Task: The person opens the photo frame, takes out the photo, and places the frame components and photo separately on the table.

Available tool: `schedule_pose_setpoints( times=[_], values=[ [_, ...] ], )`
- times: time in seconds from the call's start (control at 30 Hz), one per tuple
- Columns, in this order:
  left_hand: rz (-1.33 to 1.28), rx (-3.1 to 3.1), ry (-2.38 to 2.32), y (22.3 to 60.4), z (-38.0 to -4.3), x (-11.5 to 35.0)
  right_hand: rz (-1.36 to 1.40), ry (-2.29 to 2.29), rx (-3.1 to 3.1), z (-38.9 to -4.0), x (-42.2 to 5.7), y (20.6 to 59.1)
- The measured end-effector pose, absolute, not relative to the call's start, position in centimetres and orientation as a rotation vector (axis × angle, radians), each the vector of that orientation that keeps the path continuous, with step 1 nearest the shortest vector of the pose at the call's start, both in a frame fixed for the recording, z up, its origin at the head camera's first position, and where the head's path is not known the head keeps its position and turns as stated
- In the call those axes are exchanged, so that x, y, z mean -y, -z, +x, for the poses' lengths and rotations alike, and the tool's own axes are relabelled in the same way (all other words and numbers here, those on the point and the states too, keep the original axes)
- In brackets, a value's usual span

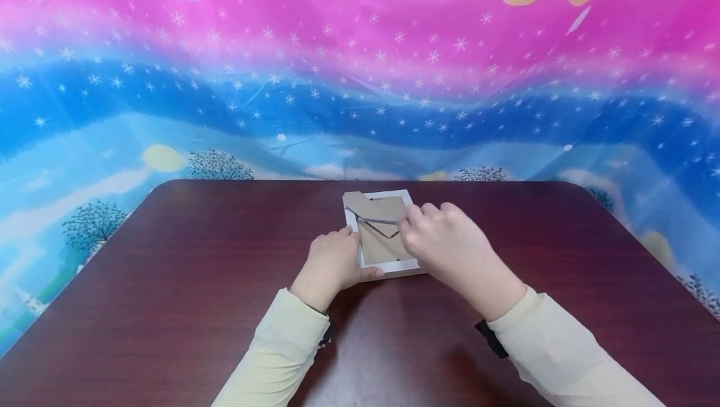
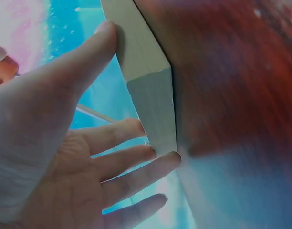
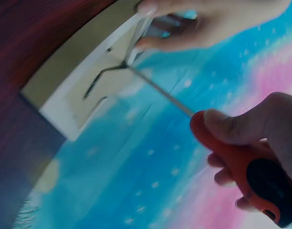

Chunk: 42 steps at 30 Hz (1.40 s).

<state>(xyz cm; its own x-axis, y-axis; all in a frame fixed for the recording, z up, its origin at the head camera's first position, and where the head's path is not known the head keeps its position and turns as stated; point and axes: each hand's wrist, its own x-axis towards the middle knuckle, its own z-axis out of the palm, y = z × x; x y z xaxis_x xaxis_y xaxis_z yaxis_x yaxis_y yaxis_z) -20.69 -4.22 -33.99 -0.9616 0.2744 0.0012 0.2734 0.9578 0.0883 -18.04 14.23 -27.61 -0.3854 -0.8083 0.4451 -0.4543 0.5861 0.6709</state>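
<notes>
A picture frame (image 1: 375, 256) with a white rim and brown backing lies on the table, a folded brown flap across its back. My left hand (image 1: 332, 260) holds its near left corner; in the left wrist view the thumb is on one side (image 2: 143, 47) and fingertips touch the adjoining side. My right hand (image 1: 450, 241) grips a screwdriver (image 3: 227, 152) by its red-and-black handle. In the right wrist view, the metal shaft runs to the back of the frame, where its tip meets a dark-edged part. From the head view, the right hand hides the handle.
The dark red-brown wooden table (image 1: 169, 294) has a glossy top. Behind it hangs a pink and blue cloth (image 1: 315, 100) printed with snowflakes and trees. A dark strap (image 1: 492, 338) shows below the right cuff.
</notes>
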Motion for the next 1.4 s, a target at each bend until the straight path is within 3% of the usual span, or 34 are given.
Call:
schedule_pose_setpoints(
  times=[0.37, 0.9, 1.4],
  values=[
    [0.425, -3.136, -0.109, 34.4, -20.5, 4.0, 0.924, 0.164, 2.092, -19.7, -17.0, 28.8],
    [0.394, -3.135, -0.009, 34.0, -20.4, 3.2, 0.809, 0.014, 2.238, -17.8, -17.7, 27.9],
    [0.405, -3.093, -0.071, 34.2, -20.8, 4.4, 0.744, -0.086, 2.264, -18.5, -20.5, 26.5]
  ],
)
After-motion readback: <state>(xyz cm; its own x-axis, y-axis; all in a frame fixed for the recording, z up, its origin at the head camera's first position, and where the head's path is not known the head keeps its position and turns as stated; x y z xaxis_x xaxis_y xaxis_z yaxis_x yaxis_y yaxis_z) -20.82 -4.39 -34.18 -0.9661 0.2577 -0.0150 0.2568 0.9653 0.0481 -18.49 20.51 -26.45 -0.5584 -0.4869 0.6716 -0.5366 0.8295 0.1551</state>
